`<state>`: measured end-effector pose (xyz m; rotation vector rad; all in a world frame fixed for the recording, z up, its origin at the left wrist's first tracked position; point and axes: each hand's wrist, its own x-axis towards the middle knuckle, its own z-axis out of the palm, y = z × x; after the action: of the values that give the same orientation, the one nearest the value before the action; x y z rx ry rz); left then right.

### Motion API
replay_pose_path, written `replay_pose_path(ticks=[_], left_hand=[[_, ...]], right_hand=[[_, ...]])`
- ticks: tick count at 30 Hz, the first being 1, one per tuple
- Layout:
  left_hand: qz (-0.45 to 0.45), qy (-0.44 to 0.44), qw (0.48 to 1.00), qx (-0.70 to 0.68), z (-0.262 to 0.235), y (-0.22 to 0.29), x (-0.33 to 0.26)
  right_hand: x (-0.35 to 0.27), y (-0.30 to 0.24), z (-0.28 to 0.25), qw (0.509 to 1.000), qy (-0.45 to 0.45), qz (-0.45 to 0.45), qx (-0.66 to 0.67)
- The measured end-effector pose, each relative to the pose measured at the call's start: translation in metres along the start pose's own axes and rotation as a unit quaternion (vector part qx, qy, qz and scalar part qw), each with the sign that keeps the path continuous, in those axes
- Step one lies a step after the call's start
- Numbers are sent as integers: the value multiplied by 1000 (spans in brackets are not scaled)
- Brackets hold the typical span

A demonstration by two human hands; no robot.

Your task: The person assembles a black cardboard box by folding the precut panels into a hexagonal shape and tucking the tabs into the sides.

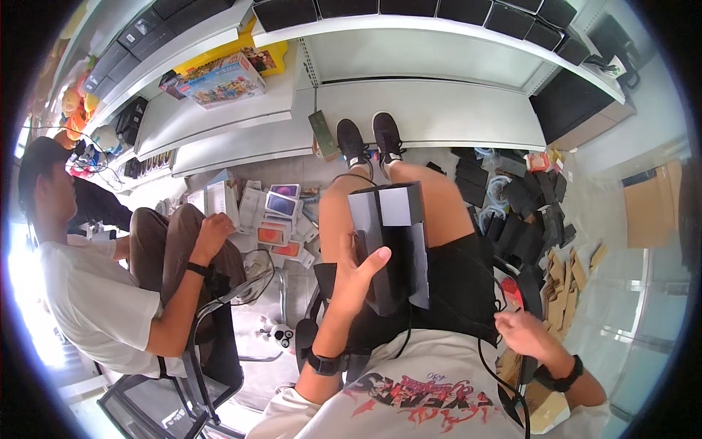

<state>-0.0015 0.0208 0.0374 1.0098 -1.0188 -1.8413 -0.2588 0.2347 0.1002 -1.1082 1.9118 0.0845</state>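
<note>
A black cardboard box (395, 256) stands open on my lap, its flaps and pale inner side showing. My left hand (358, 274) is closed round the box's left wall, with the thumb lying over its edge. To the right of my thigh is my right hand (525, 335), beside the chair and a black cable (480, 351). Its fingers are curled together, and whatever they may hold is hidden. Another thin cable runs down over my shorts below the box.
A seated person (102, 293) is close on my left. Phone boxes (274, 212) lie on the floor ahead of that person. Black boxes (523, 197) and torn cardboard (563, 285) are heaped to my right. White shelves (431, 117) stand ahead, with a toy box (223, 80) at left.
</note>
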Motion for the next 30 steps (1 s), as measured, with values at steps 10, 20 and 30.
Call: replay_pose_path(ticks=[10, 20, 30], left_hand=[[-78, 8, 996, -35, 19, -2, -13], [-62, -26, 990, -127, 9, 7, -11], [-38, -8, 998, -42, 24, -17, 17]], right_hand=[[67, -111, -56, 895, 4, -198, 400], [42, -151, -168, 744, 217, -506, 378], [146, -111, -2, 800, 143, -354, 463]])
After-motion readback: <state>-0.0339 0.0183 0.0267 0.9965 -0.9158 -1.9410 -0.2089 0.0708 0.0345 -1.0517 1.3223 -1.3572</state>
